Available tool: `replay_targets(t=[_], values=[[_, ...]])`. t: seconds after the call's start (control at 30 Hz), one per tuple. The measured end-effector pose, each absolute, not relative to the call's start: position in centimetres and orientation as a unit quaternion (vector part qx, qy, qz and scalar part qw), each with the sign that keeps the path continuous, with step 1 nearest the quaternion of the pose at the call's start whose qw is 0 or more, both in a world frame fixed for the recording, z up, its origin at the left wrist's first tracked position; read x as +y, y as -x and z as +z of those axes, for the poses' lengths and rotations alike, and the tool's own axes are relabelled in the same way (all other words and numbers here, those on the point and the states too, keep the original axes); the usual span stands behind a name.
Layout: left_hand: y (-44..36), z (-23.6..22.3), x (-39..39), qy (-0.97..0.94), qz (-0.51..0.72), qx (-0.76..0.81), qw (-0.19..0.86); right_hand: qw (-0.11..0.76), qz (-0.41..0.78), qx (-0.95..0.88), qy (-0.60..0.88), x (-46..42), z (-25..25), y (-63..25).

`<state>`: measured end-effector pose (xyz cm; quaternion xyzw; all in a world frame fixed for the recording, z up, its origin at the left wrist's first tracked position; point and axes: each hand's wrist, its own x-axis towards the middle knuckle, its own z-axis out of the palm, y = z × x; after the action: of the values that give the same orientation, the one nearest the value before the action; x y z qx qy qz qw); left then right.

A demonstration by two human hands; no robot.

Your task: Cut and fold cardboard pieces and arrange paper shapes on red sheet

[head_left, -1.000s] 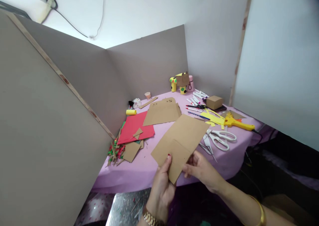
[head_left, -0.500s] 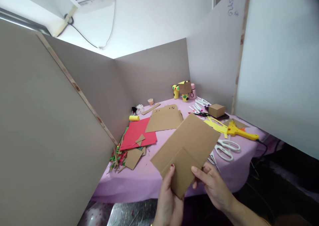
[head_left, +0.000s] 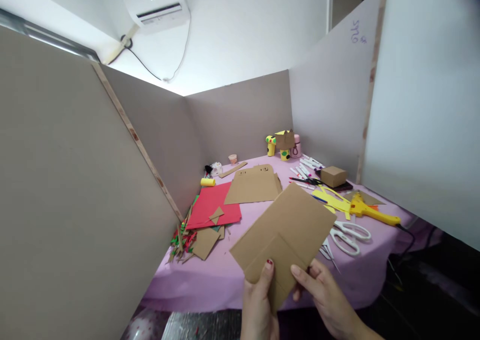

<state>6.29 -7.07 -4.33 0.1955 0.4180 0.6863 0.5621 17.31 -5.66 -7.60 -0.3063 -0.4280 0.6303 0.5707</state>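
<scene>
Low over the front of the table, a large rectangular piece of cardboard [head_left: 294, 215] is held tilted. A smaller cardboard piece [head_left: 282, 260] lies flat against its lower part, one corner pointing up. My left hand [head_left: 259, 302] grips both at the bottom, its thumb pressed on the smaller piece and its fingers hidden behind. On the right edge, my right hand [head_left: 325, 291] pinches the cardboard, thumb in front and fingers bent at the back. White-handled scissors [head_left: 347, 237] lie on the table just beyond my right hand.
A purple cloth covers the table [head_left: 210, 285]. At left are red sheets [head_left: 213, 205] and cardboard scraps [head_left: 205, 242]. A cut cardboard sheet [head_left: 253, 187] lies centrally. At right are a yellow glue gun [head_left: 371, 212], a cardboard box [head_left: 333, 176] and markers [head_left: 302, 172]. Grey partitions [head_left: 240, 115] surround the table.
The head view has shifted, so the whole scene sits lower and further right. My left thumb has slid slightly right on the smaller piece. Both hands keep their hold.
</scene>
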Motion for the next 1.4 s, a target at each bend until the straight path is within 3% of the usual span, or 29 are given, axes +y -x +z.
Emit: replay_targets(t=[0.53, 0.8, 1.4], values=[[-5.6, -5.1, -6.6, -0.18, 0.669, 0.459, 0.556, 0.584, 0.612, -0.39, 0.364, -5.7, -7.1, -17.9], [-4.9, -5.8, -6.4, -0.147, 0.638, 0.463, 0.597, 0.588, 0.646, -0.378, 0.308, -5.6, -7.8, -18.7], [-4.7, -6.5, -6.3, -0.159, 0.629, 0.505, 0.569, 0.528, 0.66, -0.416, 0.337, -5.1, -8.6, -18.2]])
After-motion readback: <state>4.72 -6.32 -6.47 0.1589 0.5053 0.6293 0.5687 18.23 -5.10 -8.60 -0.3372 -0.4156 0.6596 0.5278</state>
